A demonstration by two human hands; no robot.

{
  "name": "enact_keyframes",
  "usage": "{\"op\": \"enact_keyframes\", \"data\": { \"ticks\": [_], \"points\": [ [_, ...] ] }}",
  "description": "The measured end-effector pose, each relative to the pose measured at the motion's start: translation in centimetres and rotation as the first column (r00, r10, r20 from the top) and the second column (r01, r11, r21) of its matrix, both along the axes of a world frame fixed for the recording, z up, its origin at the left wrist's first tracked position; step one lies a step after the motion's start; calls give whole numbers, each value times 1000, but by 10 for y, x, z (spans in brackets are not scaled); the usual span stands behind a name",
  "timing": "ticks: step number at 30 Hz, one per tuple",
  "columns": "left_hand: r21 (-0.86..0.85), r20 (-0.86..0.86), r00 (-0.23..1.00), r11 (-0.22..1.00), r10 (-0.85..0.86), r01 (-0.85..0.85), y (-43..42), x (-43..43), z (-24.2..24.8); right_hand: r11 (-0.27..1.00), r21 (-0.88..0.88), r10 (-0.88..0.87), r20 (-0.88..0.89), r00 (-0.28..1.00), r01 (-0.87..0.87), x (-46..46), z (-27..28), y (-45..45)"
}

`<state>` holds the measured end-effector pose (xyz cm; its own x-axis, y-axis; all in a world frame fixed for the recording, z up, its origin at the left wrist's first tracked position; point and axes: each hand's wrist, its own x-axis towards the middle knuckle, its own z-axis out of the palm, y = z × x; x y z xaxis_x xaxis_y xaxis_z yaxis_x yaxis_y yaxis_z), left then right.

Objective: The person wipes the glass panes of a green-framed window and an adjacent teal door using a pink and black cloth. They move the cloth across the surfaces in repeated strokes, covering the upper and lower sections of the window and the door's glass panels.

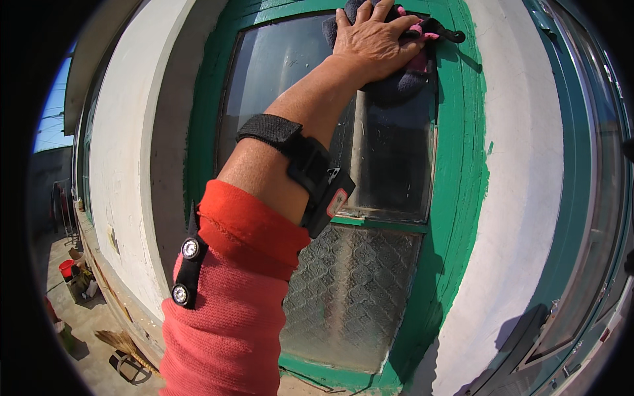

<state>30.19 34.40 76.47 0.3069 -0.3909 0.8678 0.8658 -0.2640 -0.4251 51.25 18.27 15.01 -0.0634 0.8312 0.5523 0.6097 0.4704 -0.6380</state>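
Note:
My left hand [374, 42] is spread over a bunched dark grey and pink cloth [396, 89], holding it against the upper right of a window pane [391, 158]. A black strap-like end of the bundle sticks out to the right, over the green wooden frame [458, 123]. Below the clear upper glass is a patterned glass pane [346, 297]. The left arm wears a rolled red and pink knitted sleeve and a black strap with a small black device [327, 198]. My right hand is out of view.
White wall sections [520, 148] flank the window recess, with another glazed frame [604, 198] at the far right. At the lower left, a straw broom [119, 341], a red bucket [66, 268] and assorted items stand or lie on the ground beside a low ledge.

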Motion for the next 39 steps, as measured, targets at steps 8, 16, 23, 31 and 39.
{"op": "enact_keyframes", "data": {
  "ticks": [8,16,23,31,39],
  "points": [
    [-13,20,998,998,-65,65,15,-51,2,1000,-28,-9,-127,992,5,-2,19,-7],
    [-30,291,651,687,701,-726,45,-212,12,999,-34,18,-134,991,-22,-9,34,-8],
    [150,158,680,663,716,-733,48,-244,-8,992,-113,38,-124,992,-52,-1,26,-11],
    [2,151,943,954,297,-301,22,-231,-75,926,378,-219,545,809,-4,-2,-29,3],
    [-112,202,955,974,216,-196,10,-214,-120,958,286,-30,62,998,11,-21,37,-6]
  ]
}}
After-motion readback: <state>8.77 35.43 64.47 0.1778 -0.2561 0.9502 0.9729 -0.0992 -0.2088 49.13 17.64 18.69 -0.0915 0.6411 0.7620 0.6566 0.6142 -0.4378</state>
